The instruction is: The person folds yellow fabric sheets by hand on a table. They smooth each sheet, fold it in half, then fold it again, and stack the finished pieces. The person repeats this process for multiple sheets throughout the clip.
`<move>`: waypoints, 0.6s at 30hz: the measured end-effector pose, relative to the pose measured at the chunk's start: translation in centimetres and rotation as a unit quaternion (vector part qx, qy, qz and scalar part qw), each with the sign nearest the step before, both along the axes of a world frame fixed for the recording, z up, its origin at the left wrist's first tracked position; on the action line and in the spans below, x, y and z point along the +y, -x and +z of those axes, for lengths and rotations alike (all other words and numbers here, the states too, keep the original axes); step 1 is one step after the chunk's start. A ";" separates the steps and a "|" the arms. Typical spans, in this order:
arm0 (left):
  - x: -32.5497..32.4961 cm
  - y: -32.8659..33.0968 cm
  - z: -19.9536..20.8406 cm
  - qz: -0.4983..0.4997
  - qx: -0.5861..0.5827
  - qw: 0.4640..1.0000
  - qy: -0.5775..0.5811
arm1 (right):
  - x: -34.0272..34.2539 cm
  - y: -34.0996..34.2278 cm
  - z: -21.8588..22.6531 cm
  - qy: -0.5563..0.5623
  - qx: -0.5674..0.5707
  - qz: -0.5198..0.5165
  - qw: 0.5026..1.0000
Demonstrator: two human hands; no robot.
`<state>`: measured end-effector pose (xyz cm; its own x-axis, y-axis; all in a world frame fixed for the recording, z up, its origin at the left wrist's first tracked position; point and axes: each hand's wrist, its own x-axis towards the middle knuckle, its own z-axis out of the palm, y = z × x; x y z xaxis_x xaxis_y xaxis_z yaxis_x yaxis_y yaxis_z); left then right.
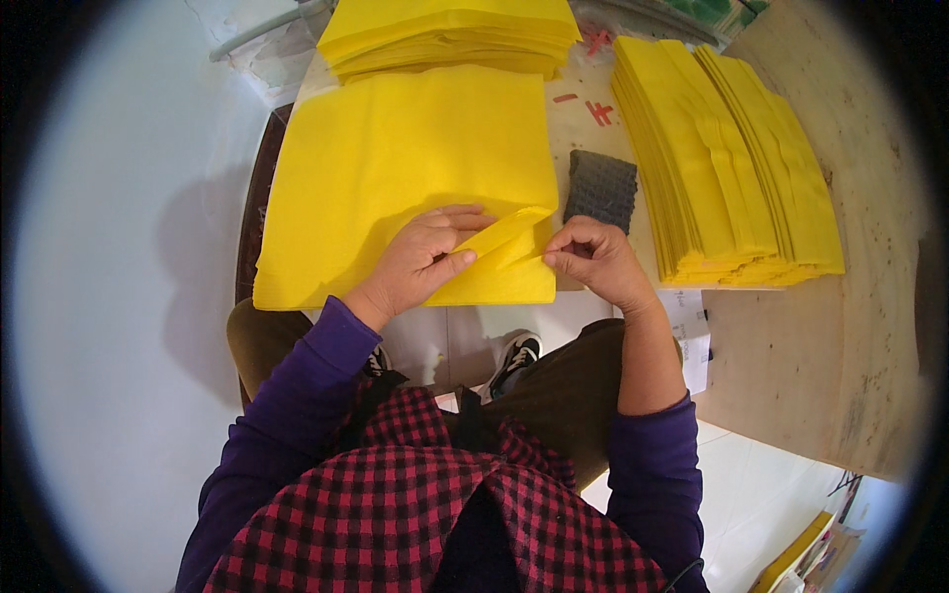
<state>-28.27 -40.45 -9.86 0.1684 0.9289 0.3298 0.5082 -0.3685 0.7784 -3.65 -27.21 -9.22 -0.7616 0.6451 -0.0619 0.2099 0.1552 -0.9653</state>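
Note:
A wide stack of yellow cloth-like sheets [395, 148] lies in front of me at the table's near edge. At its near right corner the top sheet is lifted and folded back into a raised flap [509, 229]. My left hand [420, 255] rests over the stack, with the flap's edge held between thumb and fingers. Thumb and forefinger of my right hand [593, 259] are pinched together at the sheet's right edge. A dark grey ribbed cloth pad [601, 186] lies just beyond my right hand.
Another yellow stack [450, 35] stands behind the first. To the right, folded yellow sheets [727, 163] stand in two rows on the wooden table [820, 346]. Small red strips [599, 113] lie between the stacks. A white wall [109, 277] rises on the left.

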 end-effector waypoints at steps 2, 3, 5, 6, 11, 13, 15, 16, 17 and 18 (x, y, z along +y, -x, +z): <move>0.0 -0.1 0.2 0.006 0.016 1.000 -0.013 | 0.0 0.0 0.2 -0.020 -0.007 -0.001 1.000; 0.1 -0.3 0.2 0.013 0.030 0.999 -0.029 | -0.1 0.0 0.2 -0.034 -0.019 -0.006 0.999; 0.1 -0.4 0.4 0.016 0.056 0.997 -0.050 | -0.2 0.1 0.3 -0.017 0.004 -0.009 1.000; 0.1 -0.4 0.5 0.012 0.069 0.996 -0.054 | -0.3 0.1 0.4 -0.011 0.013 -0.012 1.000; 0.1 -0.5 0.7 0.010 0.085 0.995 -0.057 | -0.3 0.3 0.4 0.013 0.036 -0.015 0.999; 0.1 -0.5 0.7 0.012 0.091 0.994 -0.058 | -0.3 0.5 0.5 0.032 0.049 -0.016 0.998; 0.1 -0.5 0.7 0.011 0.095 0.994 -0.057 | -0.5 0.6 0.7 0.044 0.056 -0.023 0.997; 0.1 -0.5 0.7 0.011 0.097 0.994 -0.055 | -0.6 0.6 0.9 0.058 0.067 -0.014 0.996; 0.1 -0.5 0.7 0.010 0.098 0.994 -0.056 | -0.7 0.4 1.2 0.079 0.066 -0.012 0.995; 0.1 -0.5 0.7 0.010 0.099 0.993 -0.056 | -0.8 0.3 1.4 0.099 0.064 -0.010 0.993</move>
